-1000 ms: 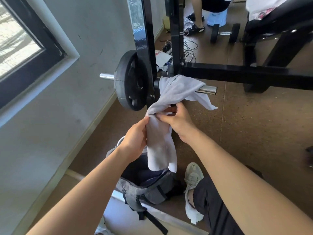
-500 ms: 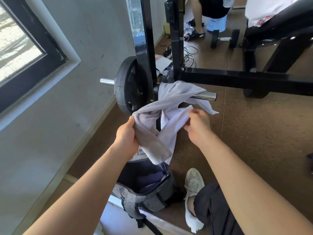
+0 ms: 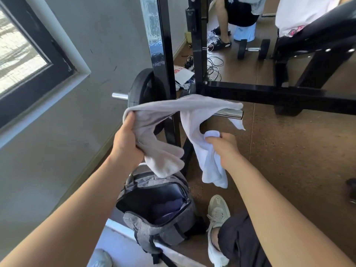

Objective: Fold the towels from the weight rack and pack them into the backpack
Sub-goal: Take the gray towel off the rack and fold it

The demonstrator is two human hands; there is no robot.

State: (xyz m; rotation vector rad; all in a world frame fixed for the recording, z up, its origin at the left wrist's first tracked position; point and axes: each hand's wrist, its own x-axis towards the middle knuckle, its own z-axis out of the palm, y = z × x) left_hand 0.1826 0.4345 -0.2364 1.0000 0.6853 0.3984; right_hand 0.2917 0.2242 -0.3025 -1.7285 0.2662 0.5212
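Note:
A pale grey-white towel (image 3: 185,108) lies draped over the chrome bar (image 3: 231,114) of the black weight rack (image 3: 163,54). My left hand (image 3: 125,141) grips its left end, which bunches and hangs down. My right hand (image 3: 223,145) grips the right part, with a tail dangling below the fist. The towel is stretched between both hands. A grey backpack (image 3: 154,226) stands open on the floor directly below, dark cloth showing inside it.
A black weight plate (image 3: 140,89) sits on the bar by the grey wall. My shoes (image 3: 217,214) flank the backpack. Behind the rack are cables (image 3: 213,64), a dumbbell (image 3: 253,49), a bench (image 3: 316,39) and a seated person's legs (image 3: 223,20).
My hands have moved apart, the left to the left and the right down and right, spreading the bunched towel out wide while it stays on the bar.

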